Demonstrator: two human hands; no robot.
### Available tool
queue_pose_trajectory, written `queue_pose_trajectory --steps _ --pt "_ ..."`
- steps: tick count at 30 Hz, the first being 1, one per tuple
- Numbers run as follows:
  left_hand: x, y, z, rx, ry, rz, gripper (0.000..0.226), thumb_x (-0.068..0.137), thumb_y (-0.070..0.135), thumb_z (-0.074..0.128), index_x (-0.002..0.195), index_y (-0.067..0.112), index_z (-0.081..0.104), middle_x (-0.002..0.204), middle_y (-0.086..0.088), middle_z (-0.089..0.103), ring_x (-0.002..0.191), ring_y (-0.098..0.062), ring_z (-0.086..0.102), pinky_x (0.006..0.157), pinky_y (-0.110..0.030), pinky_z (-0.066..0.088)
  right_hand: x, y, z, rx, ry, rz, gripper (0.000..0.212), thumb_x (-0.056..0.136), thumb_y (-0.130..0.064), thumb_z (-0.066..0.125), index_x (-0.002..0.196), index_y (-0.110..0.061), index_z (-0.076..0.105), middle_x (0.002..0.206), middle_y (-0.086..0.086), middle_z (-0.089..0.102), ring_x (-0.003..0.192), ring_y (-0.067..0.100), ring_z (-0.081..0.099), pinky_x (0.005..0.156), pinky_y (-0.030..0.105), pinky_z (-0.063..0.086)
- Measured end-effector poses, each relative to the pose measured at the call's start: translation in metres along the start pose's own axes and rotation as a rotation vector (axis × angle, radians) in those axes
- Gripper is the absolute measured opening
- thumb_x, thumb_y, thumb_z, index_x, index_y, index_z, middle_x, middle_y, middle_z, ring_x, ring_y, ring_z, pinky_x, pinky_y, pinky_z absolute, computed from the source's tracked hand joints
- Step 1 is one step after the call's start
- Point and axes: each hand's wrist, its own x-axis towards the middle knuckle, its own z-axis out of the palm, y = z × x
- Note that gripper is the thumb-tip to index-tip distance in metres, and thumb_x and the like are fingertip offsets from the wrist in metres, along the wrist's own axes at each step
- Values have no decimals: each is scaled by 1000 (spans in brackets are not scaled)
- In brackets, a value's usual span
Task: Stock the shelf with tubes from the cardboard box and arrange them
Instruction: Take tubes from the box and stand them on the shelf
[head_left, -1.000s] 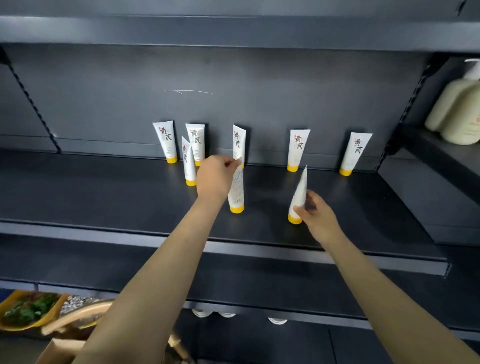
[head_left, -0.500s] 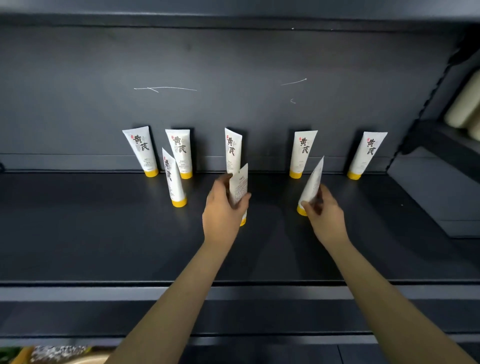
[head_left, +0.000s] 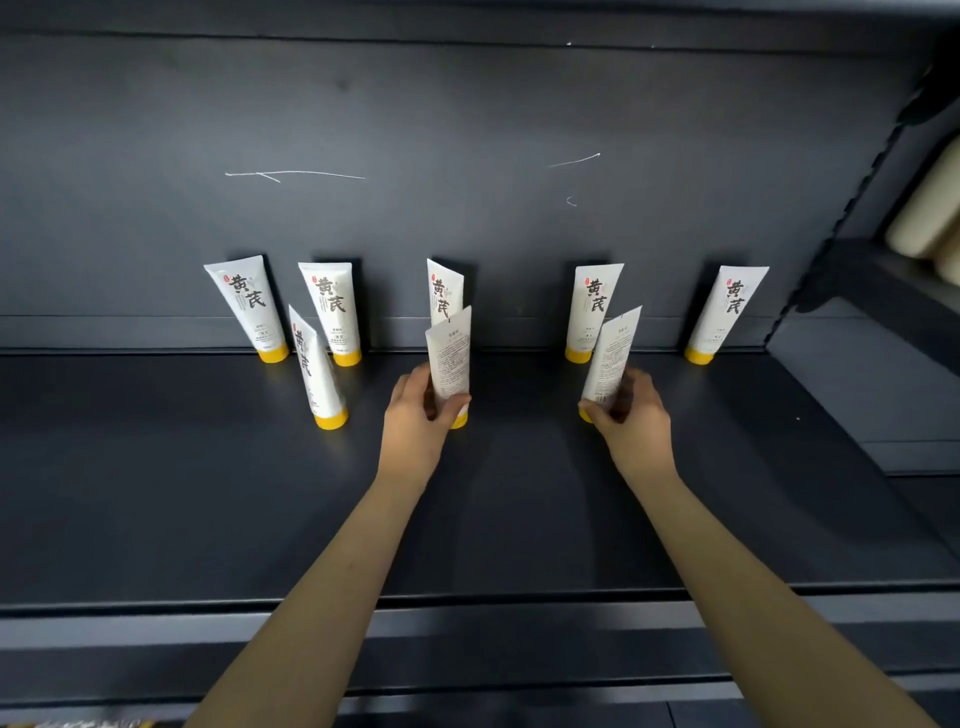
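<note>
Several white tubes with yellow caps stand cap-down on the dark shelf (head_left: 156, 493). Most of them line the back wall, from the leftmost tube (head_left: 247, 306) to the rightmost tube (head_left: 727, 312). One tube (head_left: 314, 369) stands alone in front at the left. My left hand (head_left: 415, 423) grips a tube (head_left: 451, 353) upright on the shelf, its printed back facing me. My right hand (head_left: 631, 418) holds another tube (head_left: 613, 353) near its cap, leaning a little to the right. The cardboard box is out of view.
The shelf's back panel (head_left: 467, 156) carries white scratches. A side shelf (head_left: 883, 291) at the right holds pale bottles (head_left: 930, 213), blurred at the frame edge. The shelf's front lip (head_left: 467, 623) runs below my forearms.
The view has tilted up and closer to the shelf, so the box dropped out of sight. My left hand has slid from the tube's top to its lower body. Both front tubes stay in hand.
</note>
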Motion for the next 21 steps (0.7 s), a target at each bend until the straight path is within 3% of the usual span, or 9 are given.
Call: queue_pose_trajectory --steps 7,11,16,21 --pt "12 -9 10 -6 10 -49 44 81 21 72 121 13 56 109 0 54 95 -12 56 78 -18 42 13 2 3 -34 -26 43 55 79 -24 75 124 -13 45 123 7 58 113 21 56 94 34 49" --pt "11 -18 10 -8 -73 -53 48 80 20 72 124 17 54 115 -1 54 100 -11 58 87 -22 48 11 3 4 -100 -33 14 54 81 -26 73 125 -11 46 124 8 57 114 23 55 93 35 49" --pt "10 -18 8 -32 -68 -49 48 82 17 71 126 16 54 116 -1 56 103 -12 58 88 -20 46 9 3 4 -164 -50 -42 46 84 -20 68 124 -8 50 119 7 59 112 23 55 84 26 43" --pt "11 -18 8 -57 -61 -49 45 82 14 70 124 16 55 115 0 58 103 -11 59 88 -19 46 9 4 3 -156 -46 -44 43 85 -21 68 123 -10 53 113 6 63 104 23 59 85 30 48"
